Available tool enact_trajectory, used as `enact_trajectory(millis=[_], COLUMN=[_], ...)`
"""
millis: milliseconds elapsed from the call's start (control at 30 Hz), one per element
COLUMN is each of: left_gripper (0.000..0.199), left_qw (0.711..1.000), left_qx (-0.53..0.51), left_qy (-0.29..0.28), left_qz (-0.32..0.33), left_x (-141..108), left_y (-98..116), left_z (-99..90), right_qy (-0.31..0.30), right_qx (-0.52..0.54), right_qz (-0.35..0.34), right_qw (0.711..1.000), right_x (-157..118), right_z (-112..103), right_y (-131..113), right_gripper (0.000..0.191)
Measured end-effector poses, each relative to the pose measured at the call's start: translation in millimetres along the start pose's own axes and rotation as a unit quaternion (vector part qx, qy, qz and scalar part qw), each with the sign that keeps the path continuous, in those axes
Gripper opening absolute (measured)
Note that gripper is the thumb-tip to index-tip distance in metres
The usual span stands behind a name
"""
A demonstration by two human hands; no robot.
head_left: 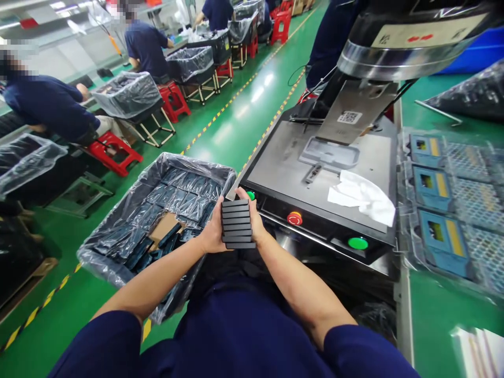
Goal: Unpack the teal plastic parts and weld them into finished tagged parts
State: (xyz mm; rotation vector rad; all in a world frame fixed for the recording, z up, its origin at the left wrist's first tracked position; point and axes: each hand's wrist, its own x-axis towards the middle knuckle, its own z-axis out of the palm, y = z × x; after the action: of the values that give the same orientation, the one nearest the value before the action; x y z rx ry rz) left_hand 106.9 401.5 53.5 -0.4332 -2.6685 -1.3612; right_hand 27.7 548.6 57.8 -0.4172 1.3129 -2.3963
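A stack of several flat black parts [237, 224] is held between both hands, in front of my body. My left hand [213, 229] presses on its left side, and my right hand [255, 218] wraps its right side, with fingers over the far edge. Left of the hands, a bin lined with clear plastic [106, 265] holds many dark parts, some in plastic film, around a piece of brown cardboard [165, 229]. Just beyond my right hand is the front edge of a machine [281, 205] with green and red buttons.
The machine's metal head [354, 113] hangs over its plate, where a white cloth [362, 198] lies. Clear trays with blue parts [444, 241] stand on the right table. Seated people, red stools [114, 152] and lined bins are at the far left.
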Motion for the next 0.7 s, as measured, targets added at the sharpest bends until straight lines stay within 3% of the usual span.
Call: enact_trajectory(millis=[167,333,567,700], left_gripper=[0.103,0.099,0.138,0.141], left_qw=[1.0,0.999,0.995,0.996], left_qx=[0.023,0.043,0.068,0.056], left_qy=[0.011,-0.008,0.015,-0.007], left_qz=[0.011,0.021,0.072,0.062], left_x=[7.5,10.8,8.3,5.1], left_y=[-1.2,2.2,8.9,11.1], left_z=[5.0,8.0,17.0,18.4], right_qy=[-0.01,0.009,0.069,0.078], right_qx=[-0.044,-0.026,0.063,0.095], right_qz=[-0.054,-0.045,0.023,0.051], right_qw=[0.998,0.999,0.995,0.991], right_x=[1.6,1.4,-3.3,-6.6], right_z=[-10.3,-13.0,-15.7,-17.8], right_y=[-0.2,-0.4,2.0,4.0], right_gripper=[0.066,0.067,0.065,0.067])
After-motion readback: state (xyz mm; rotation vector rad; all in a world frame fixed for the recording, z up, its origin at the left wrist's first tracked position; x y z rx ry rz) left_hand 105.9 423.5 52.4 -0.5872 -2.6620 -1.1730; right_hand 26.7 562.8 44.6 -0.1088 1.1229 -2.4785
